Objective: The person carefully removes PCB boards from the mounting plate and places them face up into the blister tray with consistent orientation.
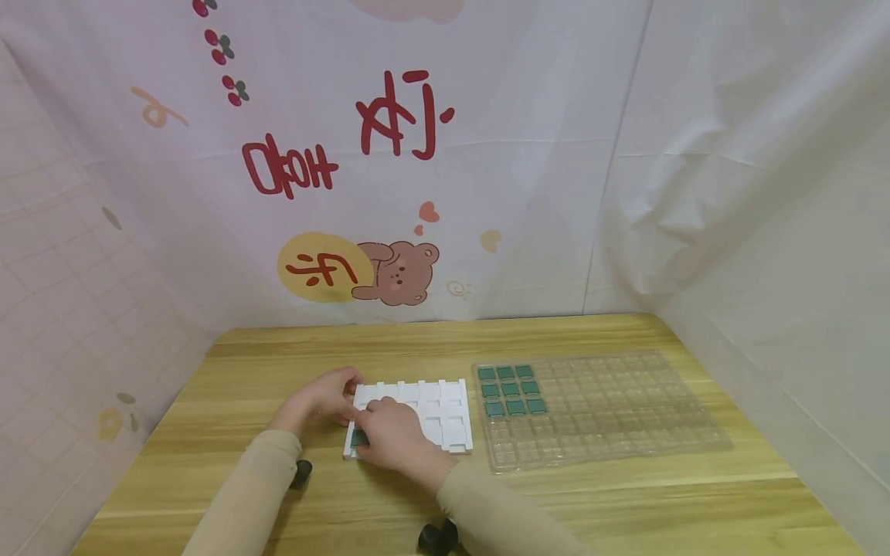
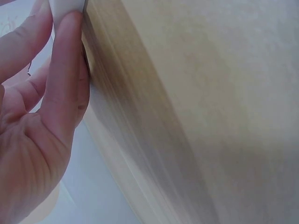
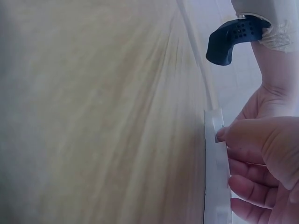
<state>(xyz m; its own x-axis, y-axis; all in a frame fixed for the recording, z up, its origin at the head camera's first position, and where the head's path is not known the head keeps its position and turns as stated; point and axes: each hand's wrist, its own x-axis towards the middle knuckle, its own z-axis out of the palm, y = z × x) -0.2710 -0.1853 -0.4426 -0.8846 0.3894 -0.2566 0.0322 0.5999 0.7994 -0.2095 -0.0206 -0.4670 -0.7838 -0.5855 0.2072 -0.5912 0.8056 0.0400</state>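
Note:
A white tray with square compartments lies on the wooden table. My left hand grips its left edge; in the left wrist view, fingers and thumb meet at the tray's white corner. My right hand reaches over the left part of the tray, covering several compartments. Its thumb and forefinger pinch a small green square tile at the front-left compartment. In the right wrist view the thumb tip is right at a notch in the tray's rim, with the other fingers loosely bent above it.
To the right lies a clear plastic tray with many square pockets. Green tiles fill three rows of three at its back-left corner. A printed white cloth hangs behind and at both sides. Black wrist mounts hang under the sleeves.

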